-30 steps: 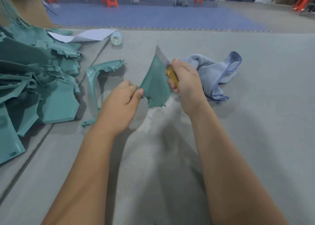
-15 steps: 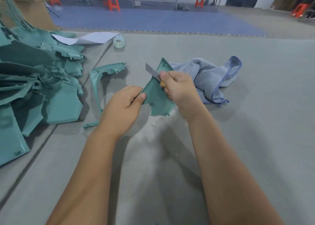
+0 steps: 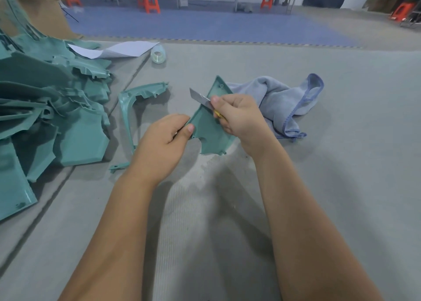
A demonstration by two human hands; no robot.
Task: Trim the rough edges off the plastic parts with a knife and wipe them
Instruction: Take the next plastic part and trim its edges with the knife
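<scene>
Grey felt-covered work surface [image 3: 341,164] before me. On it: heap of teal plastic parts [image 3: 45,109] at my left; curved teal frame piece [image 3: 129,104] beside it; white paper sheet [image 3: 118,49]; clear tape roll [image 3: 157,55]; crumpled blue cloth [image 3: 287,100] at my right.

Part: triangular teal panel [image 3: 210,127] held above the grey mat [image 3: 341,186].
Left hand [image 3: 163,145]: pinches the panel's left corner.
Right hand [image 3: 241,118]: grips a knife [image 3: 200,99], blade on the panel's left edge.
Cloth [image 3: 284,102]: right of panel.
Pile [image 3: 45,109]: teal parts, far left of panel.
</scene>
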